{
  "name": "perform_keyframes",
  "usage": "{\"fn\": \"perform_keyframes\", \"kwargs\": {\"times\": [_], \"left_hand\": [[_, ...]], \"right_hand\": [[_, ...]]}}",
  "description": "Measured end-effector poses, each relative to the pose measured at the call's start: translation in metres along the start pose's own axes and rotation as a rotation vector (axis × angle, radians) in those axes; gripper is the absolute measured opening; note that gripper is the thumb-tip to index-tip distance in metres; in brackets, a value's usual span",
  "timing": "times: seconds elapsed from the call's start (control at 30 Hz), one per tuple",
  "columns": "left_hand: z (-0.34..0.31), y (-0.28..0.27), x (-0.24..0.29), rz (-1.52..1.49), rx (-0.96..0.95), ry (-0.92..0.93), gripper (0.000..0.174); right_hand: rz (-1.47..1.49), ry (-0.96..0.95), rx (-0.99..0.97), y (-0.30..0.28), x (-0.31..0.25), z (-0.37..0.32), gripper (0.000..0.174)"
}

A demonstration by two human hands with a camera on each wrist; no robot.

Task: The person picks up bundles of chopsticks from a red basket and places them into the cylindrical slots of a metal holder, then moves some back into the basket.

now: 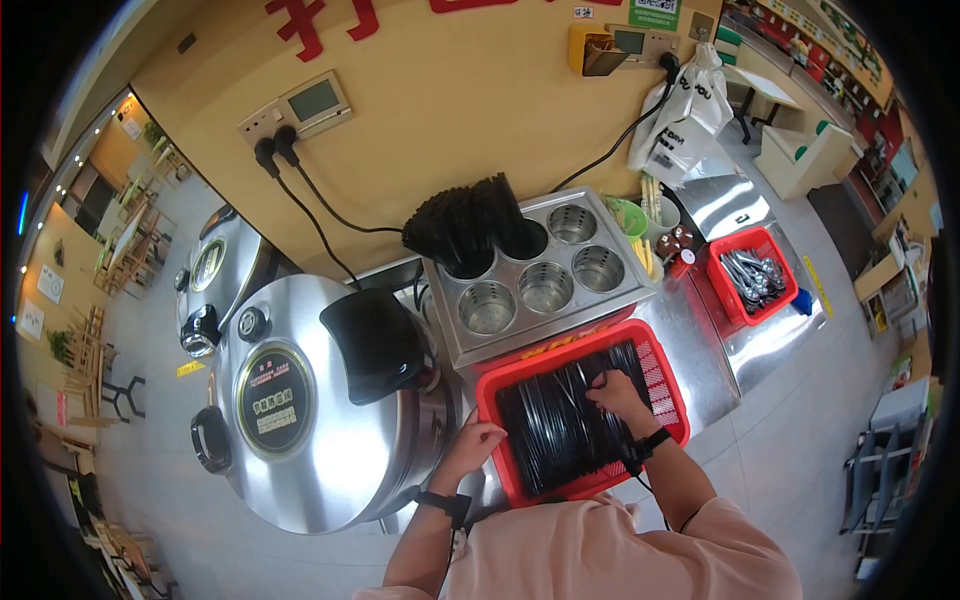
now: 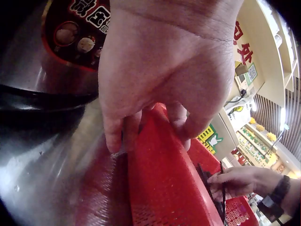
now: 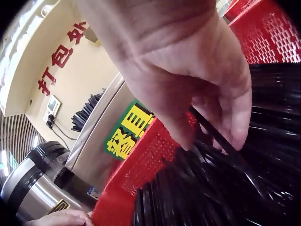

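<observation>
A red basket (image 1: 672, 385) holds a thick layer of long black chopsticks (image 1: 560, 420), which look wrapped in film. My left hand (image 1: 474, 446) grips the basket's left rim; in the left wrist view the fingers of that hand (image 2: 164, 70) curl over the red wall (image 2: 164, 174). Over the right part of the pile, my right hand (image 1: 618, 396) pinches a black stick. Close up in the right wrist view, the stick (image 3: 211, 129) slants between thumb and fingers of the right hand (image 3: 188, 80), above the other black sticks (image 3: 197, 188).
Behind the basket stands a steel holder (image 1: 530, 325) with round cups, two filled with upright black sticks (image 1: 460, 230). A large steel cooker (image 1: 330, 440) is at left. To the right are a red basket of spoons (image 1: 752, 280) and a white bag (image 1: 685, 115).
</observation>
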State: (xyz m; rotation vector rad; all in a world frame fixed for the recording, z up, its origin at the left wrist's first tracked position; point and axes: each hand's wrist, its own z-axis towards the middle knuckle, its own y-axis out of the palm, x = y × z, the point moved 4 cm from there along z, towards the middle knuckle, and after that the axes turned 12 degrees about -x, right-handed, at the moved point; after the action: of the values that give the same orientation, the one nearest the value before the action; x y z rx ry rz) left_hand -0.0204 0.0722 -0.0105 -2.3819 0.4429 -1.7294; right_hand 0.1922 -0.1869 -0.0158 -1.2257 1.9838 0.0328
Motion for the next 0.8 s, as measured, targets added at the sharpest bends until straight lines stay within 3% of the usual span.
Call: {"fn": "perform_keyframes", "kwargs": {"times": [0.1, 0.17, 0.3, 0.4, 0.47, 0.57, 0.6, 0.8], "left_hand": [[-0.001, -0.001, 0.004, 0.007, 0.004, -0.002, 0.016], [-0.001, -0.001, 0.008, -0.009, 0.018, 0.039, 0.016], [-0.002, -0.001, 0.008, 0.003, 0.023, 0.04, 0.016], [-0.002, -0.002, 0.01, -0.008, 0.023, 0.041, 0.016], [-0.002, -0.002, 0.01, -0.015, 0.023, 0.026, 0.016], [-0.001, -0.001, 0.007, 0.004, 0.02, 0.024, 0.016], [-0.001, -0.002, 0.007, 0.005, 0.021, 0.024, 0.016], [0.001, -0.001, -0.002, 0.051, 0.02, 0.069, 0.017]], "right_hand": [[0.012, 0.006, 0.015, -0.002, 0.0, -0.004, 0.036], [-0.214, -0.202, 0.163, -0.005, -0.002, -0.003, 0.039], [-0.222, -0.208, 0.159, -0.002, -0.008, -0.012, 0.042], [-0.27, -0.246, 0.057, 0.009, -0.012, -0.014, 0.043], [-0.38, -0.418, -0.062, 0.022, -0.014, -0.011, 0.045], [-0.499, -0.409, -0.182, 0.041, -0.006, -0.007, 0.046], [-0.54, -0.457, -0.154, 0.042, -0.009, -0.013, 0.039], [-0.73, -0.161, 0.076, 0.033, 0.008, 0.013, 0.03]]}}
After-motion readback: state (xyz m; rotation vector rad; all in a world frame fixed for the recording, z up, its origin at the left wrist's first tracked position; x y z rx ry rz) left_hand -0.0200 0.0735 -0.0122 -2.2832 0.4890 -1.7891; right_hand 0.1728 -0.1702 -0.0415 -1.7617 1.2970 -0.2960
